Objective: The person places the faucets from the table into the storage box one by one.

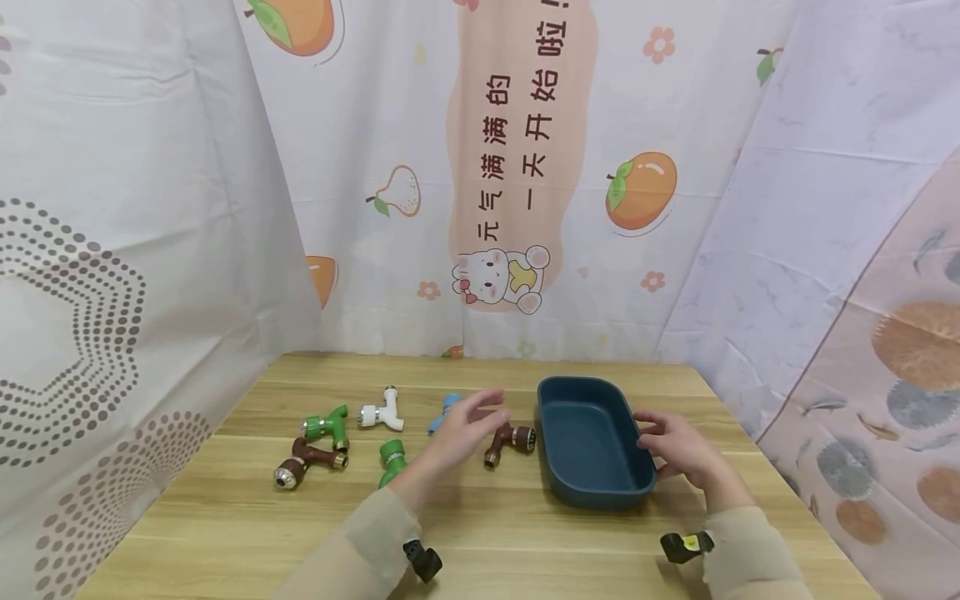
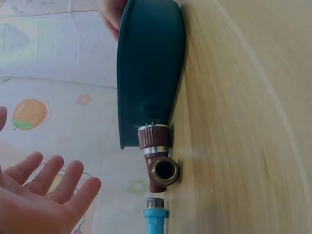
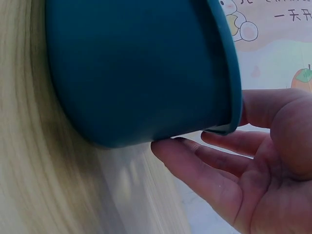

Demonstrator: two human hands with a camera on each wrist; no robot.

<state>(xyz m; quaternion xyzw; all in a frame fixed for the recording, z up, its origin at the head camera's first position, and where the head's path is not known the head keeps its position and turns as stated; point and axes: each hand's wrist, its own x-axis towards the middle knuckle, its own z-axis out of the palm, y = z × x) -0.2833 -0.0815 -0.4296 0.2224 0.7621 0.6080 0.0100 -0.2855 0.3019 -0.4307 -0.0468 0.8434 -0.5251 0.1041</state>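
Note:
My right hand (image 1: 678, 446) grips the right rim of a dark blue rectangular tub (image 1: 600, 500); in the right wrist view, the thumb goes behind the rim and other fingers lie at the outer wall (image 3: 141, 83). Left of the tub, my left hand (image 1: 459, 433) hovers with spread, loosely bent fingers and nothing in it. Nearest to it is a brown tap (image 1: 517, 437), close to the tub's left side. A blue tap (image 1: 450, 402) is partly hidden behind that hand. The left forearm partly covers a green tap (image 1: 392, 457).
Farther left on the wooden table (image 1: 225, 517) lie a white tap (image 1: 390, 412), another green tap (image 1: 330, 425) and another brown tap (image 1: 306, 461). Printed curtains (image 1: 375, 275) hang behind the table and along both sides.

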